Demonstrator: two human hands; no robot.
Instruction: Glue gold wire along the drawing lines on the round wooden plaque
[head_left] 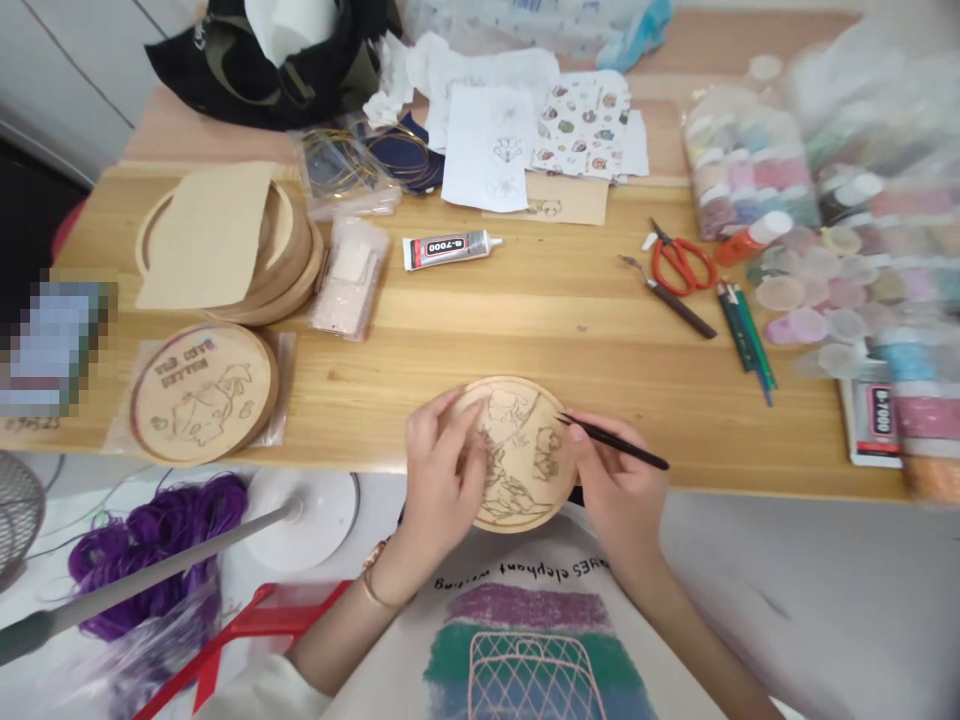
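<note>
Holding a round wooden plaque (525, 480) with etched line art between both grips, at the near edge of the table (600, 340). Left grip (442, 480) is apart, fingers (454, 425) spread flat on the plaque's left side, not clamped. Right grip (619, 490) is together, pinching a thin black-handled tool (622, 447), tip on the plaque's upper right. Ahead of right grip: red-handled scissors (681, 258). Ahead of left grip: a B-7000 glue tube (450, 250). Left of left grip: a second etched wooden disc (202, 395) on a clear plastic bag (277, 385).
</note>
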